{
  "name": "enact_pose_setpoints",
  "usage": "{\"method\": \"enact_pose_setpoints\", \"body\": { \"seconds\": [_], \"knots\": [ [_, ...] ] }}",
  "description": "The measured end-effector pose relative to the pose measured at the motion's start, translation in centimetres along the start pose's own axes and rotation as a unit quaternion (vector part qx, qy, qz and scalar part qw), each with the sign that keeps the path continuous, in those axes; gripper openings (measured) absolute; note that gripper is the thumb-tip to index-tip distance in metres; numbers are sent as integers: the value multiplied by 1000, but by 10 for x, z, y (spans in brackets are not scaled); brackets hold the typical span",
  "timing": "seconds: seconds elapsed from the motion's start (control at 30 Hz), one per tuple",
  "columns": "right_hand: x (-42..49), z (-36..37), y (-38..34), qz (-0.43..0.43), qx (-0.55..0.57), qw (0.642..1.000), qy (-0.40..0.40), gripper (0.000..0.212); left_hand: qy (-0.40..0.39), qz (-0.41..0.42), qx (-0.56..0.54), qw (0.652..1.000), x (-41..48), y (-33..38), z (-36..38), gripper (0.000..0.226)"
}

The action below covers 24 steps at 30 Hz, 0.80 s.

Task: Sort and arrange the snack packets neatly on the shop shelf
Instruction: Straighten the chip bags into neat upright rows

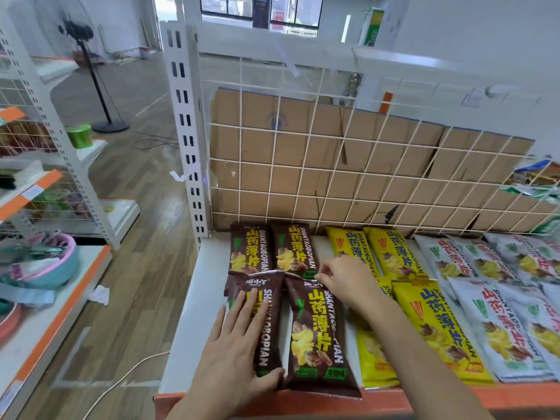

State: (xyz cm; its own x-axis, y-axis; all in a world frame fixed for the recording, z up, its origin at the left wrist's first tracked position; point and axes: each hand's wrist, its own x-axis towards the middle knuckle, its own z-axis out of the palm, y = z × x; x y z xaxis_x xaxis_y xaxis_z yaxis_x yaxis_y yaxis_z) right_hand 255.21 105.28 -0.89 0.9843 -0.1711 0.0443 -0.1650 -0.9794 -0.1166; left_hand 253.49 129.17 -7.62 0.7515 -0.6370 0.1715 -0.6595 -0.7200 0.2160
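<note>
Brown packets point(295, 250), lower centre: our left hand point(236, 344) lies flat on the left packet point(268, 338); our right hand point(342, 277) pinches the right packet's point(315, 338) top corner.

I log: left grip point(239, 350), a bare hand with slender fingers point(245, 310); nails short, rounded, faintly glossy. Right grip point(345, 280), also a bare hand; its nails are too small for me to judge. Left forearm point(194, 401) and right forearm point(424, 359) run bare to the frame's bottom edge. Clothing further up lies out of my view.
</note>
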Motion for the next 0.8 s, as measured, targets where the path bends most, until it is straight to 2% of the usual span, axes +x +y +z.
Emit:
{"method": "enact_pose_setpoints", "body": {
  "seconds": [0.2,0.4,0.47,0.57,0.67,0.8],
  "knots": [
    [2,-1,4,-10,22,999,-29,27,4,21,12,1000,-4,-4,-3,101],
    [4,-2,4,-19,54,997,-45,25,60,35,-60,996,0,6,-7,57],
    [7,-1,5,-24,42,998,-49,26,78,49,-92,991,4,19,-9,49],
    [12,0,4,-36,-6,998,-59,29,89,85,-89,988,11,45,-10,49],
    [17,1,4,-60,-53,994,-76,31,92,89,-35,991,19,66,-7,54],
    [19,6,7,-76,-18,994,-73,24,67,77,7,995,26,82,3,71]
  ]
}}
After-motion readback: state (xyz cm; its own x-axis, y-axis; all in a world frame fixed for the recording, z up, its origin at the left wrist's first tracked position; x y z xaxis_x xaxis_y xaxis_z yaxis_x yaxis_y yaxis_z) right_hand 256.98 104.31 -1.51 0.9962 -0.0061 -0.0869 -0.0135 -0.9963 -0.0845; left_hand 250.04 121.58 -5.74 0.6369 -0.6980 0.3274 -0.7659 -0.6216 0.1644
